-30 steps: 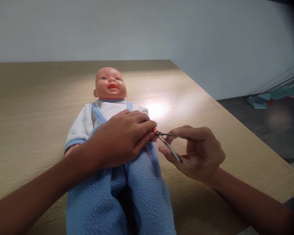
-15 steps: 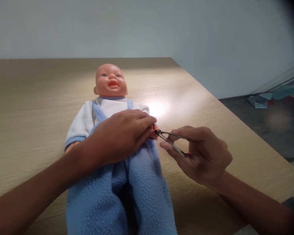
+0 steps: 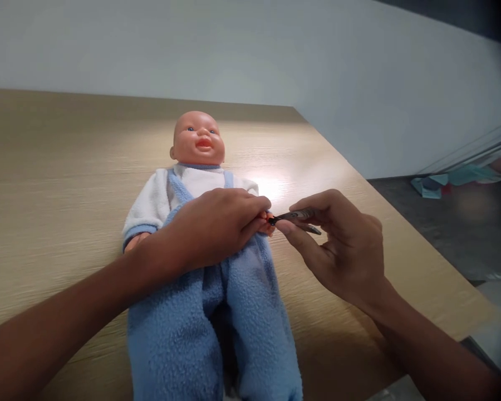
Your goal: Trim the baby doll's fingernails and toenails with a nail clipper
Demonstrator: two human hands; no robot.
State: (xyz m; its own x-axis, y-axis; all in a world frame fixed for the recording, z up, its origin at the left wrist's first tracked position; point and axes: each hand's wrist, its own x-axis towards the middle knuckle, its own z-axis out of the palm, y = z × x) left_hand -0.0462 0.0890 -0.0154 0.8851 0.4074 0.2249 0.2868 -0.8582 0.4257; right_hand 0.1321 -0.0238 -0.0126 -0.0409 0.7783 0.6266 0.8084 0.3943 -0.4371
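Note:
A baby doll (image 3: 200,139) in a white top and blue fleece overalls lies on its back on the wooden table (image 3: 58,145). Across its belly reaches my left hand (image 3: 219,225), its fingers closed around the doll's hand (image 3: 269,223) on the right side of the view. Between thumb and fingers, my right hand (image 3: 338,245) grips a metal nail clipper (image 3: 298,216). The clipper's jaw end is at the doll's fingers; whether it bites on one is too small to tell. My left forearm partly covers the doll's other hand (image 3: 137,241).
A pale wall (image 3: 234,50) rises behind the table. The table's right edge slants toward me, with dark floor (image 3: 455,239) beyond it. Teal and pink items (image 3: 463,177) lie on the floor against the wall.
The nail clipper has turned flatter, and my right thumb and fingers have moved closer to its jaw end. My left hand keeps its hold on the doll's hand. The view has tilted slightly.

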